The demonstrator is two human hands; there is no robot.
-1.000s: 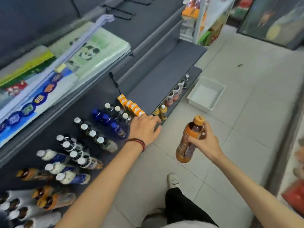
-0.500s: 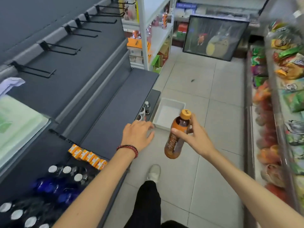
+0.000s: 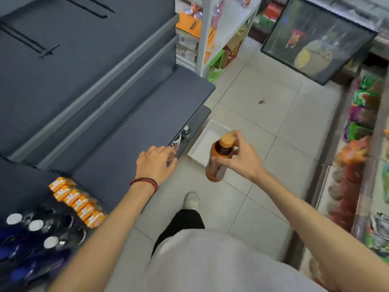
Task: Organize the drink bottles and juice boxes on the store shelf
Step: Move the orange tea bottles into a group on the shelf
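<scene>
Down the left, a long dark shelf (image 3: 130,131), stocked only in clusters and bare through its middle stretch. To the right, tiled floor (image 3: 263,127). On it, just beside the shelf's far end, a white tray (image 3: 200,148) with nothing visible inside. At the shelf's near end, white-capped bottles (image 3: 35,225) packed together, and just beyond them a neat row of orange juice boxes (image 3: 77,200), apparently grouped by kind, with the bare stretch likely waiting for more stock. Right hand (image 3: 242,159) out over the floor, near the tray, carrying an orange-capped bottle (image 3: 222,149) at a tilt, cap uppermost. Its fingers (image 3: 220,160) closed firmly round the neck and shoulder, probably a high grip so the base can go down first among its own kind. Left hand (image 3: 155,161) palm down over the shelf's front edge, next to the nearest of a few small bottles (image 3: 185,132) standing at the far end. Fingers (image 3: 171,153) loosely bent, tips blurred and partly hidden, so impossible to tell whether gripping that bottle, touching it or only hovering. Perhaps reaching to steady it or clear a space. At that wrist, a red bracelet (image 3: 145,183).
</scene>
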